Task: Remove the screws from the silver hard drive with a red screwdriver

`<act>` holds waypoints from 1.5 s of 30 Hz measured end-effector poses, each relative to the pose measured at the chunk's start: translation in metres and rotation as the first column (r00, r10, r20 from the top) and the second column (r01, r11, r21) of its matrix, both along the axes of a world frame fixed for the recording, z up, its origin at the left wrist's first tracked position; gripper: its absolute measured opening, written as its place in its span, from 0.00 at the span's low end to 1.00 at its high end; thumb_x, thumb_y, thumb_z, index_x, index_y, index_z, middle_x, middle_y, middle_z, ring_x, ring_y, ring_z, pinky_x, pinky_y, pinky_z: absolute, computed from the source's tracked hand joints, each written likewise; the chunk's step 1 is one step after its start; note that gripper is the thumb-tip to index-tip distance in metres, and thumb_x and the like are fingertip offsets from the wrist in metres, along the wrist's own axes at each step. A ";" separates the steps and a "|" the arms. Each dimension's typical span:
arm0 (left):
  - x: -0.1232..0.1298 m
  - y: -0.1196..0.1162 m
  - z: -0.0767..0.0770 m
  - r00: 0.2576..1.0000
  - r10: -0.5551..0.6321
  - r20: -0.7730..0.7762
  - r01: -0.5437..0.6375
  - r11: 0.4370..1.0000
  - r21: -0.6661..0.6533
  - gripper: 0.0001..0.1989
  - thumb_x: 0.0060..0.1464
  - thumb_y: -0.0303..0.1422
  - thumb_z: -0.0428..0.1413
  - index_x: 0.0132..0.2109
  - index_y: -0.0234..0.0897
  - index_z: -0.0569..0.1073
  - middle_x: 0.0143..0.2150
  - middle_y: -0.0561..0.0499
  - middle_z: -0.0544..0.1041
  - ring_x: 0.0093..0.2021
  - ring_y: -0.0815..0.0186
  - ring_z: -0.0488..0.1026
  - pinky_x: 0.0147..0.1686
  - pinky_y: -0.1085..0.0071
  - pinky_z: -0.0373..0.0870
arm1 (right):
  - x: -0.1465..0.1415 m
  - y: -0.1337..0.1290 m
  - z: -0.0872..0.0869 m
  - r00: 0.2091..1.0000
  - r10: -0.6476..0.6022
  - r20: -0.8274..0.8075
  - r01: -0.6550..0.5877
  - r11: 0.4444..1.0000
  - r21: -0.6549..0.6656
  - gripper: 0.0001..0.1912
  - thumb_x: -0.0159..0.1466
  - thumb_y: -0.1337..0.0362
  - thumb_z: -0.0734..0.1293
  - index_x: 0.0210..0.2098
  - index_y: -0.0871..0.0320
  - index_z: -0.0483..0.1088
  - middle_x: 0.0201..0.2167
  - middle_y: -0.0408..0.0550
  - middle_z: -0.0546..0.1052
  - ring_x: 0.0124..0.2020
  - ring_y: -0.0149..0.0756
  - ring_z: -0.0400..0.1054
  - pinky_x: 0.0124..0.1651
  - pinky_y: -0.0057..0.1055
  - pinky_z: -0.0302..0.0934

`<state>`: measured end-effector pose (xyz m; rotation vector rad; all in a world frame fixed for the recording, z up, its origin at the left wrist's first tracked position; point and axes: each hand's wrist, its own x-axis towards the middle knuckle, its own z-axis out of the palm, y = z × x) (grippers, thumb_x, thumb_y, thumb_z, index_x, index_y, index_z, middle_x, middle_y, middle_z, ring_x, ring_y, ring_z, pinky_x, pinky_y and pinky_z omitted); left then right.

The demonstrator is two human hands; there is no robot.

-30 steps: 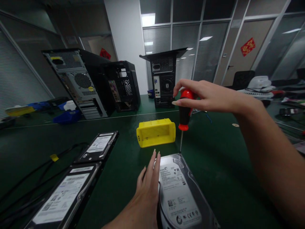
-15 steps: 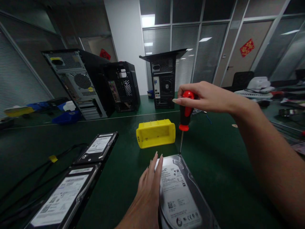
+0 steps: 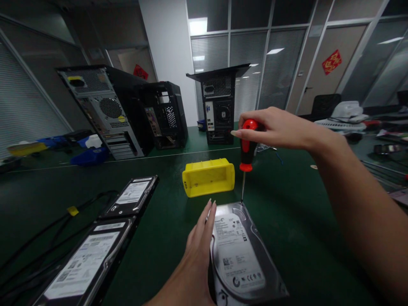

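One drive lies label up on the green table, right in front of the person, and both hands are on the job. The left hand is laid along the drive's left edge, I'd guess to stop it skidding or twisting. The right hand has the screwdriver near upright, tip down at the far right corner. Holding it from the top like that probably keeps the shaft lined up and lets the person push straight down.

The yellow bin sits just past the drive, opening toward the person, so it's handy without being in the way. There are specks in it, but they're too small to make out. Two other drives lie end to end off to the left, well apart from the work, with black cables beside them.

Now the fingers: the left ones are stretched out straight and close together, touching the edge rather than wrapping round it. The right ones are curled in around the red and black handle, thumb along the near side. Fair warning, its lower fingers are mostly hidden, and the exact spot where the tip lands is hard to tell.
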<state>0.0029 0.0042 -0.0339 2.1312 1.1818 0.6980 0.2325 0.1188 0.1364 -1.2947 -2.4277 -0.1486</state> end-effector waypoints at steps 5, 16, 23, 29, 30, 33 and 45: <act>-0.002 -0.001 0.001 1.000 -0.026 -0.009 0.026 1.000 0.000 0.66 0.29 0.46 0.66 0.67 0.47 0.33 0.70 0.44 0.36 0.66 0.42 0.42 0.60 0.41 0.47 | 0.000 -0.004 0.001 0.987 0.130 -0.095 -0.141 0.982 -0.128 0.19 0.61 0.51 0.61 0.43 0.58 0.65 0.34 0.48 0.73 0.28 0.33 0.65 0.29 0.30 0.55; -0.008 0.007 -0.028 0.998 -0.044 -0.038 0.046 0.998 0.051 0.70 0.31 0.48 0.66 0.65 0.46 0.21 0.69 0.39 0.34 0.66 0.36 0.39 0.58 0.35 0.45 | 0.002 -0.002 0.002 1.000 0.013 0.012 -0.013 1.000 -0.024 0.20 0.61 0.48 0.59 0.36 0.58 0.68 0.27 0.47 0.72 0.25 0.34 0.62 0.29 0.31 0.50; 0.001 0.003 -0.022 0.997 0.041 -0.072 -0.036 0.997 0.067 0.71 0.31 0.51 0.65 0.64 0.47 0.18 0.69 0.36 0.32 0.66 0.35 0.39 0.57 0.34 0.46 | -0.004 0.002 -0.004 0.996 0.074 -0.041 -0.074 0.997 0.016 0.21 0.61 0.47 0.59 0.41 0.57 0.66 0.30 0.46 0.72 0.28 0.33 0.62 0.30 0.30 0.50; 0.011 0.000 -0.024 0.990 0.042 -0.134 -0.032 0.997 0.077 0.70 0.33 0.55 0.63 0.62 0.46 0.13 0.69 0.35 0.30 0.65 0.32 0.37 0.56 0.31 0.46 | -0.018 0.016 -0.018 0.995 -0.039 -0.093 0.055 0.983 0.174 0.25 0.58 0.41 0.58 0.30 0.60 0.65 0.23 0.45 0.67 0.23 0.30 0.57 0.27 0.29 0.48; 0.013 -0.001 -0.025 0.990 0.045 -0.133 -0.035 0.996 0.079 0.70 0.34 0.56 0.62 0.62 0.45 0.13 0.69 0.36 0.29 0.65 0.32 0.37 0.56 0.32 0.45 | -0.019 0.019 -0.019 0.993 -0.064 -0.100 0.083 0.977 0.196 0.26 0.58 0.40 0.58 0.28 0.59 0.64 0.22 0.45 0.66 0.23 0.30 0.57 0.26 0.29 0.48; 0.020 -0.003 -0.027 0.990 0.061 -0.125 -0.052 0.996 0.075 0.71 0.33 0.55 0.63 0.62 0.44 0.14 0.69 0.37 0.31 0.65 0.33 0.37 0.58 0.33 0.45 | -0.018 0.021 -0.022 0.988 -0.098 -0.120 0.122 0.970 0.212 0.26 0.58 0.40 0.58 0.27 0.59 0.63 0.21 0.45 0.66 0.22 0.30 0.56 0.26 0.29 0.47; 0.023 -0.005 -0.024 0.988 0.062 -0.144 -0.054 0.997 0.053 0.69 0.36 0.51 0.64 0.61 0.46 0.13 0.69 0.37 0.29 0.66 0.36 0.33 0.58 0.34 0.42 | -0.016 0.020 -0.021 0.988 -0.050 -0.145 0.077 0.980 0.182 0.23 0.61 0.46 0.58 0.30 0.61 0.66 0.22 0.44 0.66 0.22 0.28 0.55 0.26 0.28 0.48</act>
